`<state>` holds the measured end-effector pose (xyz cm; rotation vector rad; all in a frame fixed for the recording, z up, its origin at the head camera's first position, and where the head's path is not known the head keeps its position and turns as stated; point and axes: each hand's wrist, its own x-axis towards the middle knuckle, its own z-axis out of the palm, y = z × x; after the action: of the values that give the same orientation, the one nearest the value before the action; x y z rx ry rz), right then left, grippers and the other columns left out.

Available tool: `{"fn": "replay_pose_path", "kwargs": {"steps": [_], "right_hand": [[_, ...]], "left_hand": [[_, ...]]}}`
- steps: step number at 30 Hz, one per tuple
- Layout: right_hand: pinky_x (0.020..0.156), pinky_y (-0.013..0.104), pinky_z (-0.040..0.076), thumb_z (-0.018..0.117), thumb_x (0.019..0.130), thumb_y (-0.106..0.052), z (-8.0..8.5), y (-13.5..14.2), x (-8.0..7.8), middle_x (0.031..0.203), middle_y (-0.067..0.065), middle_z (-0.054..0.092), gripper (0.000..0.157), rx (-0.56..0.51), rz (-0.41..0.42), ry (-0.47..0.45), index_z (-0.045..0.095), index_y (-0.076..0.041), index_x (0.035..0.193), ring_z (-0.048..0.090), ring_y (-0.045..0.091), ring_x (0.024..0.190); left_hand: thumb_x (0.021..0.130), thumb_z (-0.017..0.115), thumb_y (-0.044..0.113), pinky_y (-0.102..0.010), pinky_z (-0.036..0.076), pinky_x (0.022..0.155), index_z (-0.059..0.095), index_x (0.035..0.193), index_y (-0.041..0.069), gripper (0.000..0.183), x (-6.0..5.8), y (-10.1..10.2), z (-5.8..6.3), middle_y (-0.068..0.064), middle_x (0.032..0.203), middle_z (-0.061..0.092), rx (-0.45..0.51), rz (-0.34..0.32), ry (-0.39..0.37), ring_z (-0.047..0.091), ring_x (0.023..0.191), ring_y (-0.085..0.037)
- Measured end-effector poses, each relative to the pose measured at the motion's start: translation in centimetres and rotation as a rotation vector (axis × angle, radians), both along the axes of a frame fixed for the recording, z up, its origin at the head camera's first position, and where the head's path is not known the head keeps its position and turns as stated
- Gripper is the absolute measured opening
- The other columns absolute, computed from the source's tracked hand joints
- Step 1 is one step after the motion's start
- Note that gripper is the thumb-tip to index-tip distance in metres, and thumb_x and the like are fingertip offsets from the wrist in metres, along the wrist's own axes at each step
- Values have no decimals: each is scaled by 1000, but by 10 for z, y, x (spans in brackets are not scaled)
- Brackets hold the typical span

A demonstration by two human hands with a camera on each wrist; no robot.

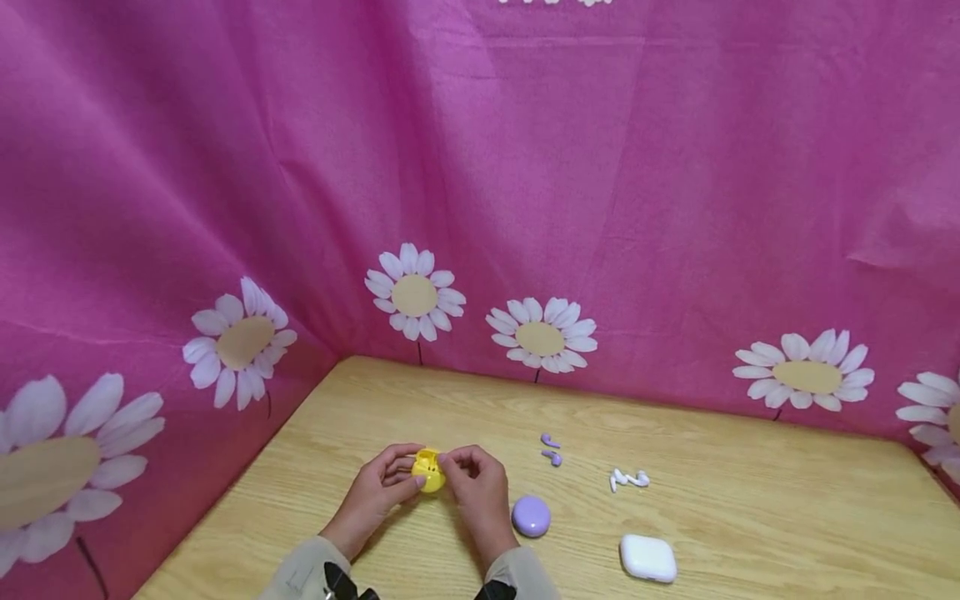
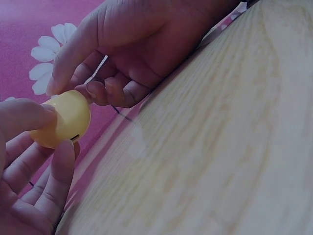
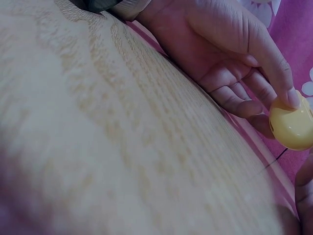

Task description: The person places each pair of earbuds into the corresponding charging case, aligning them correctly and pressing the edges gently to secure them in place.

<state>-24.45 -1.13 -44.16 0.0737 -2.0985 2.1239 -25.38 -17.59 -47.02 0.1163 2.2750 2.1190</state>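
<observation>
Evidently the work in hand was at the yellow case [image 1: 431,481], which sat between both hands near the front of the table [image 1: 450,396] and seemed, from the wrist views, to be held just off the wood. Its lid [image 1: 427,453] stood raised in the head view. The left hand [image 1: 384,486] gripped the case, thumb on one face and fingers bent round the other; its wrist view showed a dark slot [image 2: 75,138] beside a fingertip. The right hand [image 1: 482,485] pinched the opposite edge, thumb on the yellow shell and fingers curled in beneath. Whether either hand had a yellow bud too could not be told, the inside being too small to read.

To the right, the purple case [image 1: 531,517] lay just beside the right forearm, its lid down, with the purple buds [image 1: 553,458] beyond it on the wood. Farther right were the white buds [image 1: 639,479] and, nearer the person, the white case [image 1: 648,558], likewise closed.

The step looked like handling the lid or the contents of the yellow case. As judged then, the next move called for a steady left grip and a light, precise right fingertip.
</observation>
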Motion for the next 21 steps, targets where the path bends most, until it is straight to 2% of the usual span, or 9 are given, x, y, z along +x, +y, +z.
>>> {"fn": "replay_pose_path", "kwargs": {"steps": [9, 14, 21], "right_hand": [[52, 17, 45, 66, 92, -20, -29, -2, -17, 73, 1, 58, 20, -59, -4, -11, 65, -3, 102, 51, 8, 60], [53, 19, 47, 63, 94, -23, -31, -2, -18, 75, 5, 60, 21, -79, -19, -30, 65, -3, 101, 54, 12, 61], [51, 20, 46, 62, 94, -21, -29, -2, -19, 76, 8, 60, 20, -113, -24, -45, 62, -2, 100, 54, 13, 59]], "left_hand": [[83, 76, 16, -29, 56, 73, 52, 132, 2, 56, -2, -1, -3, -11, 111, 65, 21, -11, -20, 63, 95, -19], [84, 75, 16, -30, 56, 73, 52, 131, 2, 55, -3, 0, -4, -11, 110, 65, 29, -9, -16, 63, 95, -20], [84, 75, 16, -29, 56, 74, 51, 132, 2, 55, -3, 2, 0, -12, 112, 65, 38, -5, -25, 64, 96, -20]]}}
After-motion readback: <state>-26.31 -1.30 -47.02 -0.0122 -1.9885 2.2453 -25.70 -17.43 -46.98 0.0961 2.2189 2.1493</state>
